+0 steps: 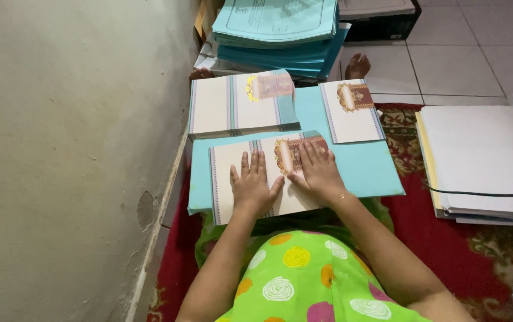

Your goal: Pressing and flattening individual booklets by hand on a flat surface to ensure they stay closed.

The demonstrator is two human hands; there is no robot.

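On the turquoise board — left hand, right hand flat on a cream card.

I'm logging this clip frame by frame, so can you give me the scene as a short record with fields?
left hand: flat on the cream card, fingers spread
right hand: flat on the same card's ornate panel
under the card: light blue board
beyond: stack of cream cards; single card
far: stack of blue folders
right: white paper pile
floor: red rug
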